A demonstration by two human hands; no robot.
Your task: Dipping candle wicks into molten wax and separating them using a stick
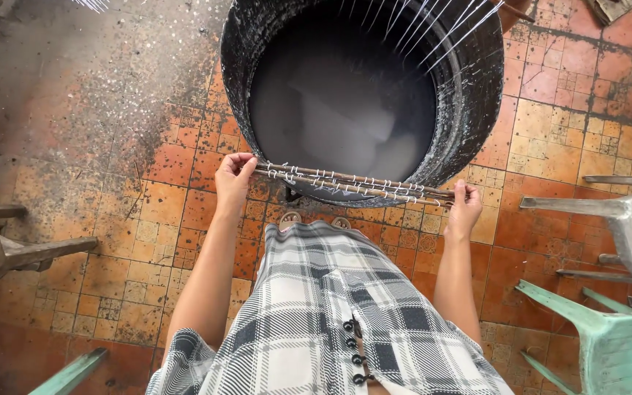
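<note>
Sticks [352, 184] (thin, brown, strung with white thread loops) lie level over the black drum's [477, 95] six-o'clock rim, running nine to three; left hand [233, 179] and right hand [464, 208] clasp the ends.

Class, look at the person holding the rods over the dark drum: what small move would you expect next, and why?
Probably a slow lowering of the rods toward the pale liquid. The left hand and right hand grip the two ends, holding them level just above the near rim of the drum, with white strings tied along them, and the liquid sits directly below.
</note>
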